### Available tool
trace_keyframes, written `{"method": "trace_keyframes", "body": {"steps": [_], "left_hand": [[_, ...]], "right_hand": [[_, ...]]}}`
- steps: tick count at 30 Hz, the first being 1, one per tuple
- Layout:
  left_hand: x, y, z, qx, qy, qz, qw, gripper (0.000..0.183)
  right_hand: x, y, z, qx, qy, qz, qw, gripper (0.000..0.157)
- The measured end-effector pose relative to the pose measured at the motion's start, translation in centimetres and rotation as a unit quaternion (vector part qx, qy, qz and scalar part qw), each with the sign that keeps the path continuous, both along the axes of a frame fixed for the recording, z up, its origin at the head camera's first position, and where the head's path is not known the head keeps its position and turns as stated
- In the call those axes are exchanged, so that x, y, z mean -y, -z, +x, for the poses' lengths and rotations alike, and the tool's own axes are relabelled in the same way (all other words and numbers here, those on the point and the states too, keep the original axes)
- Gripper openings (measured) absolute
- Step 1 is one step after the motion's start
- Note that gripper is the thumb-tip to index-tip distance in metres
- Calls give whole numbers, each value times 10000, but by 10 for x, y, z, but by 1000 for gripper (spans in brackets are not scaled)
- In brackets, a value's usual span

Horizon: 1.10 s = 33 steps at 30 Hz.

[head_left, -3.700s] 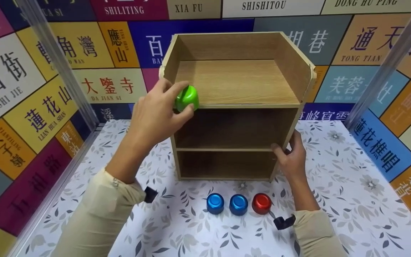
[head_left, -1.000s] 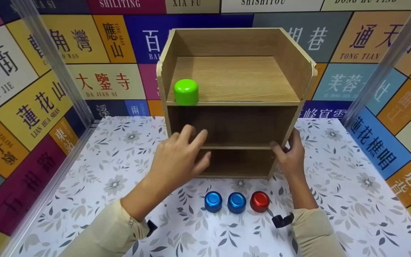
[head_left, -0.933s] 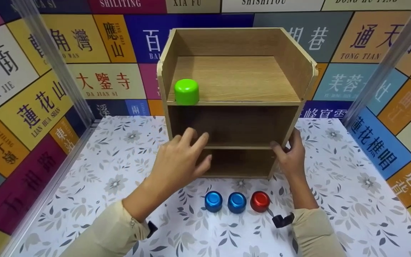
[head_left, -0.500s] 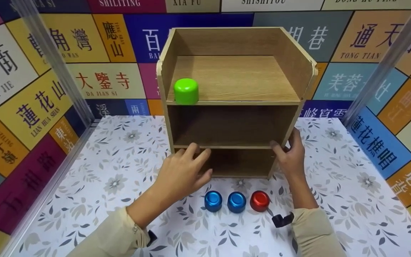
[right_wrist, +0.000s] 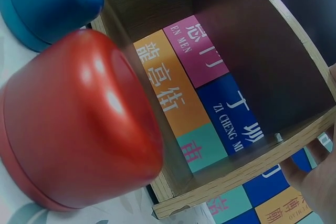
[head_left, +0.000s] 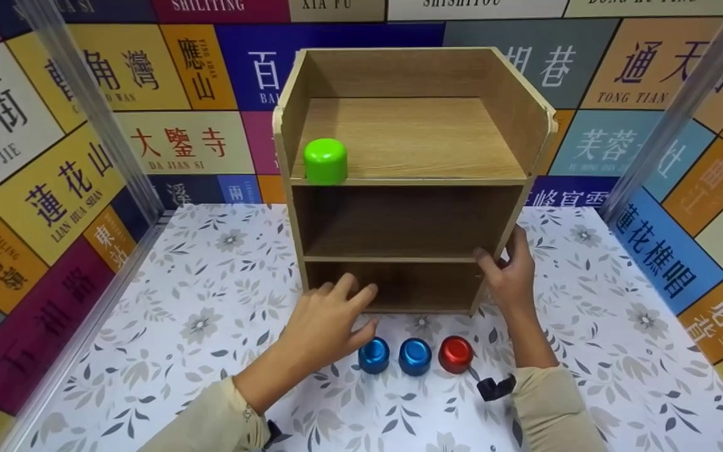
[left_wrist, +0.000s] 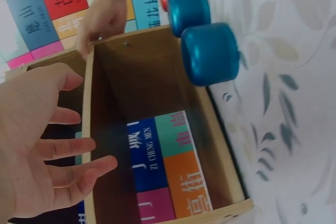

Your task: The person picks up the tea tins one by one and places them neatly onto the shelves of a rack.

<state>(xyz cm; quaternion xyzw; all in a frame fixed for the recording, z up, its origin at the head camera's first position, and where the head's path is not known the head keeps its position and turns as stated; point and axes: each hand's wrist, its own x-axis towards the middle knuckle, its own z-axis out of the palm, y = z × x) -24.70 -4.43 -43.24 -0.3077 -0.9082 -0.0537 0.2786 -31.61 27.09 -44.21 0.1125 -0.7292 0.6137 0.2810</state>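
Note:
A wooden shelf unit [head_left: 408, 259] stands on the table, with a raised-side top and two compartments below. My right hand [head_left: 513, 279] grips its right side panel, thumb at the front edge and other fingers outside. My left hand [head_left: 330, 317] is before the lower compartment, fingers spread and loosely bent, holding nothing. Its thumb appears close to the left blue upturned cup [head_left: 374, 356]; the left wrist view shows a gap. Another blue cup [head_left: 415, 357] and a red cup [right_wrist: 84, 124] continue the row. A green upturned cup [head_left: 326, 162] sits at the top shelf's front left.
A white leaf-patterned tablecloth [head_left: 204, 351] covers the table. Walls [head_left: 179, 144] with coloured signs enclose the back and sides, with clear corner posts [head_left: 95, 119] left and right. A black wrist mount [head_left: 496, 388] sticks out beside the red cup.
The green cup, held by my left hand at first, now stands alone on the top shelf. My left hand has come down towards the blue cups. My right hand stays on the shelf unit.

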Motion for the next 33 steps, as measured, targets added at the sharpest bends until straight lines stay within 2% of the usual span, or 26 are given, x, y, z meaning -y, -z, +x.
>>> {"method": "trace_keyframes", "body": {"steps": [5, 14, 20, 26, 33], "left_hand": [[-1, 8, -1, 54, 19, 1, 10000, 45], [-6, 23, -1, 406, 72, -50, 9991, 46], [-8, 33, -1, 407, 162, -13, 9990, 44], [-8, 43, 0, 562, 120, -100, 9983, 44], [-9, 59, 3, 592, 257, -133, 9978, 41]], "right_hand": [[-1, -1, 0, 17, 31, 17, 10000, 58], [-1, 0, 0, 59, 79, 82, 9999, 59], [0, 0, -1, -2, 57, 163, 9999, 59], [1, 0, -2, -131, 36, 104, 9999, 58], [0, 0, -1, -61, 95, 123, 9999, 57]]}}
